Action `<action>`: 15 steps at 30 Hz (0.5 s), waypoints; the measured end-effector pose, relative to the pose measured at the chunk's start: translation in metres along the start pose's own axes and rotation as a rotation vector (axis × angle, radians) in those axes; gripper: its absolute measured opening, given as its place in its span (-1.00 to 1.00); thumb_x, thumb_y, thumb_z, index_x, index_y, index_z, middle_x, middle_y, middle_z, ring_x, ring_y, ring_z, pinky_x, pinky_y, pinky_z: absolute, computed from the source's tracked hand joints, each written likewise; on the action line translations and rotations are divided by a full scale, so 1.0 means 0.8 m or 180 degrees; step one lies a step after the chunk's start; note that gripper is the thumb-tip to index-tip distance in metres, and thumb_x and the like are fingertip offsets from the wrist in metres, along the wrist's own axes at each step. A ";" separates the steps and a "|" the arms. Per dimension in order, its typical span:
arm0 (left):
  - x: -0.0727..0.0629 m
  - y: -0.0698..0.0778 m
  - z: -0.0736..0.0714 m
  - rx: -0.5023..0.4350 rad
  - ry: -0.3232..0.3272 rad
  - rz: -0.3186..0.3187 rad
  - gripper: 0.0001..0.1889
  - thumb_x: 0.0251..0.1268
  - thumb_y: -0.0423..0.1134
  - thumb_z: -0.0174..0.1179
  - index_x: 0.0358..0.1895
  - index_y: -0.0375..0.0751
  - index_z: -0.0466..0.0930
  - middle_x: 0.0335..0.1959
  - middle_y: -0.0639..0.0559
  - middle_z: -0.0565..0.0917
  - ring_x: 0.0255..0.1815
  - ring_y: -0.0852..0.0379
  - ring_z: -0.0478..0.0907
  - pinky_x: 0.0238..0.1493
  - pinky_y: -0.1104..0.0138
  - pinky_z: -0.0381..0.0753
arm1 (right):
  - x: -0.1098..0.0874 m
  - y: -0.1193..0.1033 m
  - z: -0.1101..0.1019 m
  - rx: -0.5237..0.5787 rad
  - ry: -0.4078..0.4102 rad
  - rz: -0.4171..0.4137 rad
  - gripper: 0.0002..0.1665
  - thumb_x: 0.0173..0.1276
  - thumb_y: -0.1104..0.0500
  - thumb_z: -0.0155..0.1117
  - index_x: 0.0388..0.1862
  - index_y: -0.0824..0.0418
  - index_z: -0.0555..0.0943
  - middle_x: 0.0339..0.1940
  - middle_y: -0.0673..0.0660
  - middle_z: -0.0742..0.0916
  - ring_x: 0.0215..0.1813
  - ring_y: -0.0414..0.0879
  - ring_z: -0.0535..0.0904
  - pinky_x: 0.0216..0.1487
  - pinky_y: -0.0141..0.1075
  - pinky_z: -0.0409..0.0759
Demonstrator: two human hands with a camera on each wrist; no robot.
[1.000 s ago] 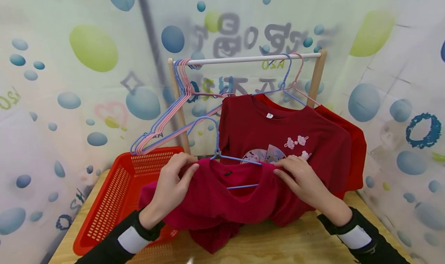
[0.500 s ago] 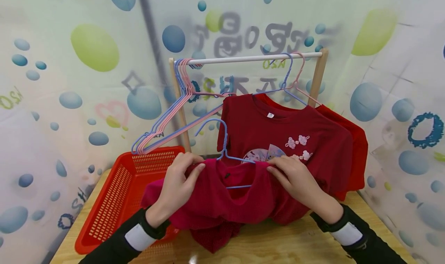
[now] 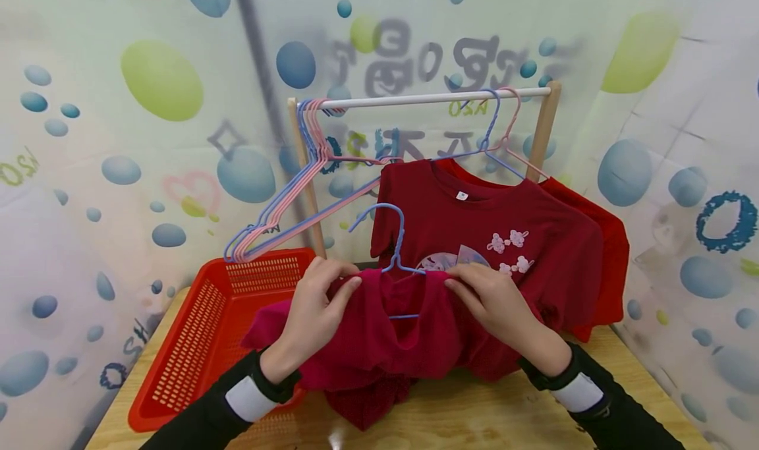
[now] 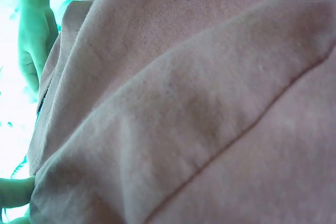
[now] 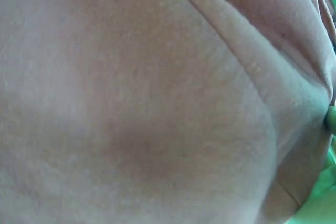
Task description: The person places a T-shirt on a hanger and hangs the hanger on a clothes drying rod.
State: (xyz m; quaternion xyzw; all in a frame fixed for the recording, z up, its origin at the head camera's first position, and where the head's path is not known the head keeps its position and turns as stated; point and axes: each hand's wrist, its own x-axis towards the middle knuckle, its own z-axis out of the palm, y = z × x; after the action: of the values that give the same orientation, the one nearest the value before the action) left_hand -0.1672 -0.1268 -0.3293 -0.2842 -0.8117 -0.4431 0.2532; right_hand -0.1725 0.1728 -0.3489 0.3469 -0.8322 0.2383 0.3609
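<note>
A magenta-red shirt [image 3: 379, 344] hangs between my two hands, its neckline facing me. My left hand [image 3: 317, 308] pinches its left shoulder between thumb and fingers. At the other shoulder my right hand [image 3: 495, 305] pinches the cloth the same way. A blue hanger [image 3: 398, 239] sits inside the shirt; its hook and neck rise out of the collar, and its lower bar shows through the neck opening. The hanger's arms are hidden under the cloth. In both wrist views the shirt's fabric [image 4: 210, 103] fills most of the picture, and a fingertip shows at the edge.
Behind stands a rack with a white rail [image 3: 415, 99] and wooden posts. Several pink and blue hangers [image 3: 279, 193] hang at its left. On the right hang a dark red shirt [image 3: 450, 219] and a brighter red one [image 3: 611, 259]. A red basket [image 3: 178, 344] stands left on the wooden table [image 3: 474, 417].
Both hands have drawn closer together, still pinching the shoulders, and the collar opening has narrowed. The blue hanger's hook has moved to the right and now stands more upright.
</note>
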 end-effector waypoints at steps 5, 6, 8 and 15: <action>0.001 0.002 0.004 -0.0012 -0.0017 0.0011 -0.92 0.37 -0.38 0.34 -0.14 -0.20 0.72 -0.28 0.02 0.72 -0.26 0.19 0.39 -0.23 0.30 0.39 | 0.002 -0.001 0.005 0.0055 0.0097 -0.0033 -0.69 0.58 0.03 0.18 -0.17 0.23 0.72 -0.26 0.09 0.81 -0.22 -0.09 0.72 -0.13 -0.22 0.72; 0.001 0.002 0.005 -0.0014 -0.0019 0.0019 -0.92 0.37 -0.37 0.34 -0.14 -0.20 0.72 -0.27 0.02 0.73 -0.26 0.18 0.39 -0.22 0.29 0.39 | 0.003 -0.002 0.006 0.0072 0.0115 -0.0041 -0.61 0.62 -0.03 0.10 -0.17 0.22 0.72 -0.27 0.08 0.80 -0.24 -0.10 0.71 -0.14 -0.23 0.71; 0.002 0.004 0.006 -0.0019 -0.0022 0.0029 -0.92 0.37 -0.38 0.35 -0.14 -0.20 0.73 -0.26 0.01 0.74 -0.24 0.18 0.39 -0.20 0.28 0.39 | 0.005 -0.003 0.009 0.0099 0.0144 -0.0058 -0.50 0.64 -0.11 -0.02 -0.19 0.21 0.70 -0.30 0.06 0.78 -0.26 -0.13 0.69 -0.17 -0.26 0.68; 0.002 0.007 0.013 -0.0036 -0.0076 -0.0003 -0.93 0.39 -0.36 0.34 -0.14 -0.20 0.73 -0.23 0.01 0.74 -0.21 0.17 0.42 -0.16 0.26 0.41 | 0.008 -0.008 0.014 0.0179 0.0237 -0.0054 -0.47 0.65 -0.14 -0.06 -0.23 0.20 0.69 -0.37 0.02 0.75 -0.34 -0.21 0.62 -0.23 -0.36 0.62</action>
State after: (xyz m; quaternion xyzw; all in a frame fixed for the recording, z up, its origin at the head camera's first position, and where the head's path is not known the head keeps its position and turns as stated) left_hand -0.1663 -0.1151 -0.3298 -0.2905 -0.8123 -0.4444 0.2417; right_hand -0.1753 0.1589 -0.3498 0.3548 -0.8082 0.2713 0.3837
